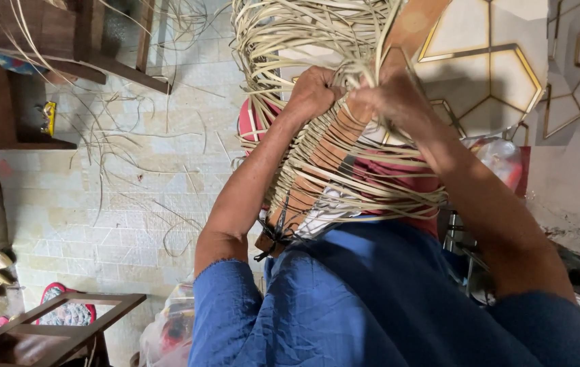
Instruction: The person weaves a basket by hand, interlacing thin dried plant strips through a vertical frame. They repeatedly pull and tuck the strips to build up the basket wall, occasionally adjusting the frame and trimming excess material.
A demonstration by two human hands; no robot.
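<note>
Both hands are busy up top: left hand (313, 92) and right hand (388, 95) clenched on cane strips (290, 41) over the wooden frame (317, 163) on the lap. Near half looks woven (far end's loose, plenty left, I'd say).

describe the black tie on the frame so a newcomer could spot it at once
Start at the long brown wooden frame wrapped in pale cane strips, which both hands grip at the top of the view. Follow it down to its near end, just above the blue clothing. The black tie is knotted there: the only dark, thin cord among pale flat strips.
</note>
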